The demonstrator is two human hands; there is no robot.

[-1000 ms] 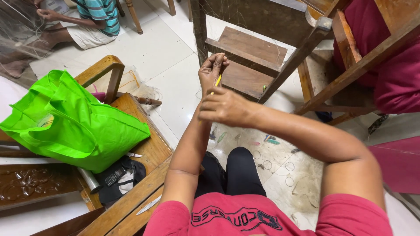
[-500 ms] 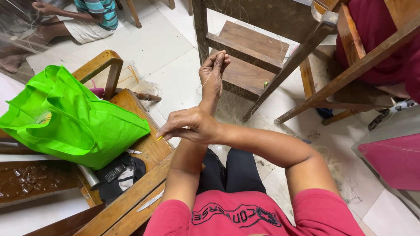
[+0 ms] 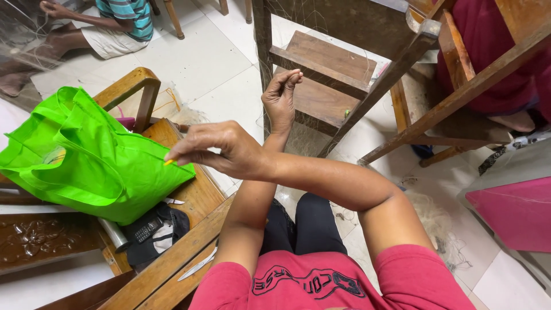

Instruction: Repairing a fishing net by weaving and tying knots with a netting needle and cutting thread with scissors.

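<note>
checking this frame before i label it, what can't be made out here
Head view, the only one:
- Yellow tool in the right hand: only its tip shows, fingers hide the rest.
- Fine netting pinched by the left hand: too thin to trace, so the held strand is unclear.
- Green bag: contents hidden by its fabric.
- Seated person at top left: cut off by the top edge.
</note>
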